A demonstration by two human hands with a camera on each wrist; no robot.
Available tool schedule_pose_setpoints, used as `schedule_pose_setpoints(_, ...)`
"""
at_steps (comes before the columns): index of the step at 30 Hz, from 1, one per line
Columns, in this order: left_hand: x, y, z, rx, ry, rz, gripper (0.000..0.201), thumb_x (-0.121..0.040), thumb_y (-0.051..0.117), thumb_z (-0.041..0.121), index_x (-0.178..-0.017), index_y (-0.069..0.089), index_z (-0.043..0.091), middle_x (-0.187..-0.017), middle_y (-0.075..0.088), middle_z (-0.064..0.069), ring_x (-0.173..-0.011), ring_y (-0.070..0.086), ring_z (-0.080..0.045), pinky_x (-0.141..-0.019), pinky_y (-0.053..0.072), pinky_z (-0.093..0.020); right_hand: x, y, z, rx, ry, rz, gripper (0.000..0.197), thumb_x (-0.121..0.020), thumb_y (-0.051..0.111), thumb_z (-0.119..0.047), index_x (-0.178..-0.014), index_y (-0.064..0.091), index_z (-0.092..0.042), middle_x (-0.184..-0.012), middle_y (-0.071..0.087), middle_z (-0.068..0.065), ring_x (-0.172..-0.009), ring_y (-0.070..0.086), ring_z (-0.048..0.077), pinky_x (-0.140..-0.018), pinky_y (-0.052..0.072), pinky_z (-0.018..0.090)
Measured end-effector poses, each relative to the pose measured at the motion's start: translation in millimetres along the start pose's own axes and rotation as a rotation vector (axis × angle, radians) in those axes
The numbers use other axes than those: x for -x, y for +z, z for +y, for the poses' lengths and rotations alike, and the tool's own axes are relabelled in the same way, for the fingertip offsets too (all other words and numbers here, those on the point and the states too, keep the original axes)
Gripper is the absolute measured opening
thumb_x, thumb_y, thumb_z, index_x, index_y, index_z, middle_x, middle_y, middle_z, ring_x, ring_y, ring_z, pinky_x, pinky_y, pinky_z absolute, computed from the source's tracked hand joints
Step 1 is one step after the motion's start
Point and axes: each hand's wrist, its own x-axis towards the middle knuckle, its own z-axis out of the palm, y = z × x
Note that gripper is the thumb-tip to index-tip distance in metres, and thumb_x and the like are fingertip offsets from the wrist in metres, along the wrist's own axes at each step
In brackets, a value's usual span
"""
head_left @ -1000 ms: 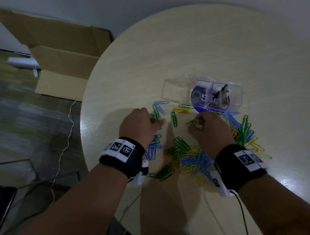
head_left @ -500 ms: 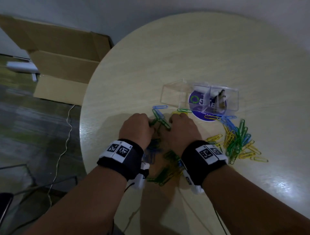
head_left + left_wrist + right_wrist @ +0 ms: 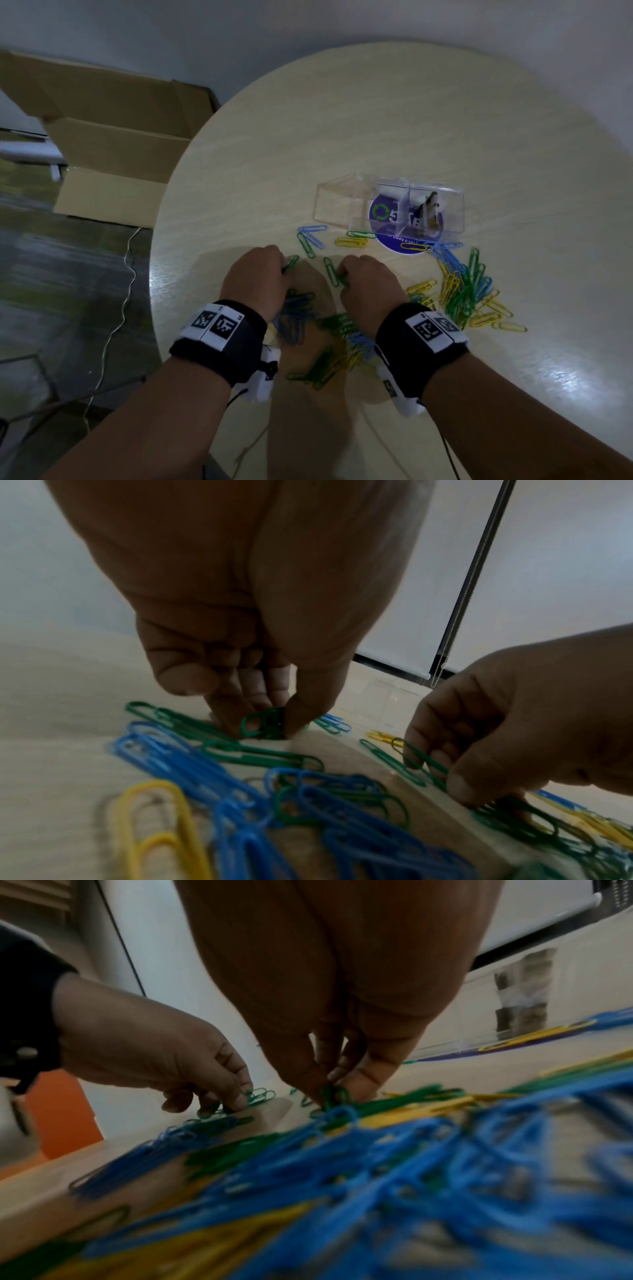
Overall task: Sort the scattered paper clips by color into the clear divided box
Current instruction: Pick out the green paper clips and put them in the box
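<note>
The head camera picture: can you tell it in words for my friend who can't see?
Two hands are picking green paper clips off a round pale table: the left hand pinches one and the right hand pinches another. Blue, green and yellow clips lie scattered around them. Just beyond sits a clear divided box, with no coloured clips visible inside.

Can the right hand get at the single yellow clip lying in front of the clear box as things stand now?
Probably yes: the yellow clip lies alone on bare table just beyond the right hand, though its fingers already pinch green clips.
</note>
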Motion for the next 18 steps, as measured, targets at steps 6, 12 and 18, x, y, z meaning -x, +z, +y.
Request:
schedule_pose_setpoints(6, -3.6, -14.9, 25.8, 0.285, 0.002, 0.063, 0.009, -0.081, 0.068, 0.024, -0.089, 0.065, 0.026, -0.089, 0.072, 0.000, -0.081, 0.069, -0.021, -0.077, 0.055, -0.036, 15.3, -35.7, 34.3, -0.292, 0.079, 0.256, 0.024, -0.071, 0.064, -0.009, -0.090, 0.068, -0.023, -0.082, 0.069, -0.001, -0.079, 0.064, 0.020, -0.069, 0.045, 0.024)
schedule_pose_setpoints(12, -32.3, -39.2, 89.5, 0.533, 0.101, 0.095, 0.002, -0.087, 0.066, 0.020, -0.085, 0.065, 0.021, -0.071, 0.069, 0.006, -0.053, 0.067, -0.007, -0.062, 0.058, -0.032, -3.9, -109.7, 52.3, -0.453, 0.103, 0.580, 0.022, -0.072, 0.067, -0.009, -0.089, 0.069, -0.023, -0.076, 0.068, -0.006, -0.075, 0.064, 0.009, -0.069, 0.046, 0.021)
schedule_pose_setpoints(18, -62.4, -30.5, 123.6, 0.687, 0.078, 0.073, 0.008, -0.084, 0.072, 0.014, -0.091, 0.069, 0.011, -0.078, 0.072, -0.004, -0.057, 0.070, -0.017, -0.051, 0.052, -0.025, -48.0, -114.7, 46.0, -0.565, 0.135, 0.629, 0.018, -0.073, 0.070, -0.013, -0.086, 0.066, -0.025, -0.078, 0.068, -0.006, -0.080, 0.066, 0.015, -0.074, 0.051, 0.026)
